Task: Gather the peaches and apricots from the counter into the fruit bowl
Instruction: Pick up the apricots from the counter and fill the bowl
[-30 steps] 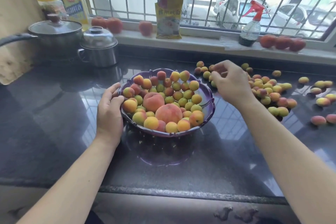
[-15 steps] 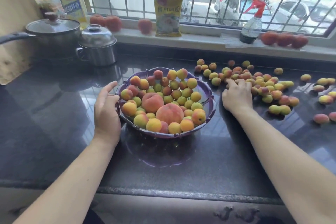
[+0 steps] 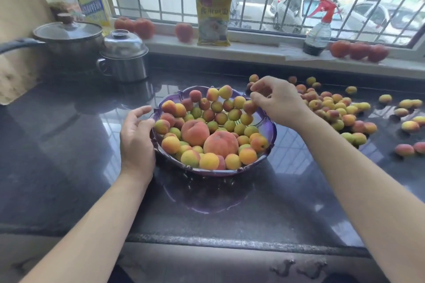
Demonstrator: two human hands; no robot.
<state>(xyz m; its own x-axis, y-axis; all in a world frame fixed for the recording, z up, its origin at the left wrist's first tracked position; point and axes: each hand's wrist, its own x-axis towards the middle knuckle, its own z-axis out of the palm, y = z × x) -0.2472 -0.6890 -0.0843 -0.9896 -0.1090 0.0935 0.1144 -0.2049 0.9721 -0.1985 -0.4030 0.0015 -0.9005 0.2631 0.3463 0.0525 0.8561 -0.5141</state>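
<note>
Head view | my left hand (image 3: 136, 142) rests loose against the fruit bowl (image 3: 271, 132) rim | my right hand (image 3: 277, 101) pinches an apricot (image 3: 249, 107) over the bowl | risk: heaped fruit rolling out.

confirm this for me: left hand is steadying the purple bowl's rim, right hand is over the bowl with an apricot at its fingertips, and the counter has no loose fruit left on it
Not quite. The head view shows many loose apricots on the counter, to the right of the purple bowl. The rest holds: the left hand rests against the bowl's rim, and the right hand is over the bowl with an apricot at its fingertips.
</note>
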